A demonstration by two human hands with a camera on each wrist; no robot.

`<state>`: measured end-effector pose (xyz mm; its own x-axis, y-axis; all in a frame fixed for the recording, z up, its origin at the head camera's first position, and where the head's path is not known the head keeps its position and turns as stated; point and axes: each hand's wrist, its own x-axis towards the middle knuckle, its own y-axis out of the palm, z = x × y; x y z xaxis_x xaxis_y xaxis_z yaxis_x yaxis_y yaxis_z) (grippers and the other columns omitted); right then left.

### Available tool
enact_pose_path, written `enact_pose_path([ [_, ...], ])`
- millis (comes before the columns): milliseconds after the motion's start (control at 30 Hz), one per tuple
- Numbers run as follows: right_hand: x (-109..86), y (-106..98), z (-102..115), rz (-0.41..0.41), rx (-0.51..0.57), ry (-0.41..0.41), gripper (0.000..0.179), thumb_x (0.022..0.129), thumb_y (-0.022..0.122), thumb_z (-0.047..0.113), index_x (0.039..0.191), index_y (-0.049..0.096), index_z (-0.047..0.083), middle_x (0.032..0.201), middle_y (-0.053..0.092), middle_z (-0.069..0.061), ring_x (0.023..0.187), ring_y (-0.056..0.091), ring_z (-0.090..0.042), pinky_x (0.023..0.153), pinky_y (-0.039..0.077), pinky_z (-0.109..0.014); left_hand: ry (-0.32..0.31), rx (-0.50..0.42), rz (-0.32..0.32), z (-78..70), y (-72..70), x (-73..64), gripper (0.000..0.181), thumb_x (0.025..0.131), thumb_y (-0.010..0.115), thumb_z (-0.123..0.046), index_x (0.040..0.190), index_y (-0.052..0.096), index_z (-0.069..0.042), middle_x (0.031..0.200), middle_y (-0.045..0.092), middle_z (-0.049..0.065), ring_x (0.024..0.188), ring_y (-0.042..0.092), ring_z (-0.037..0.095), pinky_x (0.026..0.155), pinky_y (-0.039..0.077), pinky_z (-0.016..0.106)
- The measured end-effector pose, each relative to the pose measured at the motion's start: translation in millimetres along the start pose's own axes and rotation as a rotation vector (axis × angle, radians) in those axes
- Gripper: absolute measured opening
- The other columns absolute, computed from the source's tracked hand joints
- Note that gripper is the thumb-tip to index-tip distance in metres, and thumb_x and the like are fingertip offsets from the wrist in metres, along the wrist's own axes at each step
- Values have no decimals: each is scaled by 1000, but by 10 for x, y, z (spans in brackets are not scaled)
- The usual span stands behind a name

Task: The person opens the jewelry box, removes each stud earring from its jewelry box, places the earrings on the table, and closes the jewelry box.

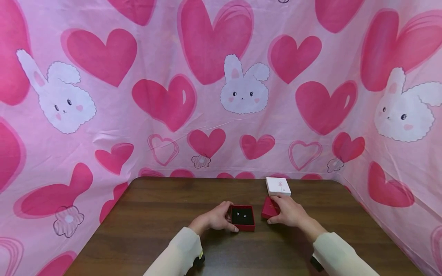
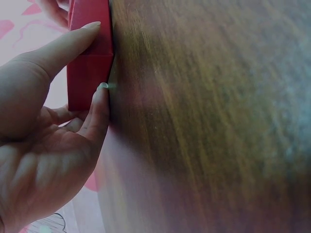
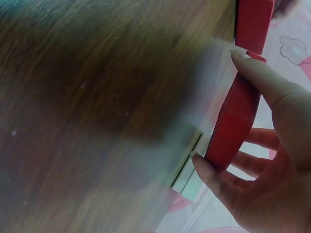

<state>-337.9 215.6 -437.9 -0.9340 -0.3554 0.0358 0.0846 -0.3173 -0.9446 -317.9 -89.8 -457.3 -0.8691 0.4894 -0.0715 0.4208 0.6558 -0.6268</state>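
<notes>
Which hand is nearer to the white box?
Right. The right hand holds the red lid just in front of the white box; the left hand grips the red box, farther to the left.

At bottom centre of the head view we see a loose cream left sleeve [image 1: 177, 251]; at lower right, a matching right sleeve [image 1: 342, 255]. Beneath the left one we make out a small black object [image 1: 198, 261] with a yellow-green mark [image 1: 201, 254]; beneath the right, a black shape [image 1: 317, 264].
</notes>
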Motion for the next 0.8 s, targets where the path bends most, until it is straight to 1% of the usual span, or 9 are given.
enact_pose_path([
  [233, -3, 26, -64, -4, -15, 8, 79, 69, 92, 43, 131, 64, 4, 129, 59, -15, 110, 55, -30, 86, 52, -59, 5, 4, -6, -10, 0, -6, 65, 77, 91, -15, 127, 51, -7, 110, 51, 4, 98, 51, 19, 89, 46, 36],
  [367, -12, 20, -75, -12, -16, 4, 78, 69, 92, 44, 130, 64, 5, 127, 60, -14, 110, 55, -31, 86, 52, -61, 4, -2, -10, -17, -2, -9, 65, 77, 91, -14, 127, 51, -7, 110, 51, 5, 98, 51, 20, 89, 46, 37],
  [600, -31, 36, -98, -30, -37, -16, 73, 70, 91, 42, 128, 64, 7, 125, 60, -14, 105, 56, -32, 81, 53, -59, 9, 5, -11, -14, 10, -5, 65, 77, 91, -13, 128, 51, -6, 110, 51, 5, 98, 50, 20, 89, 46, 38],
  [667, -32, 44, -109, -26, -38, -16, 73, 71, 90, 41, 129, 64, 6, 126, 60, -15, 105, 56, -32, 81, 53, -59, 7, 8, -10, -7, 14, -4, 65, 77, 91, -14, 128, 51, -7, 110, 51, 5, 98, 50, 20, 89, 46, 37],
  [800, -26, 49, -132, -1, -32, 10, 74, 73, 90, 39, 133, 62, 5, 130, 59, -16, 108, 55, -32, 83, 52, -60, 5, 7, -11, -7, 16, -6, 66, 77, 91, -14, 129, 51, -6, 110, 51, 5, 98, 51, 20, 89, 46, 37],
])
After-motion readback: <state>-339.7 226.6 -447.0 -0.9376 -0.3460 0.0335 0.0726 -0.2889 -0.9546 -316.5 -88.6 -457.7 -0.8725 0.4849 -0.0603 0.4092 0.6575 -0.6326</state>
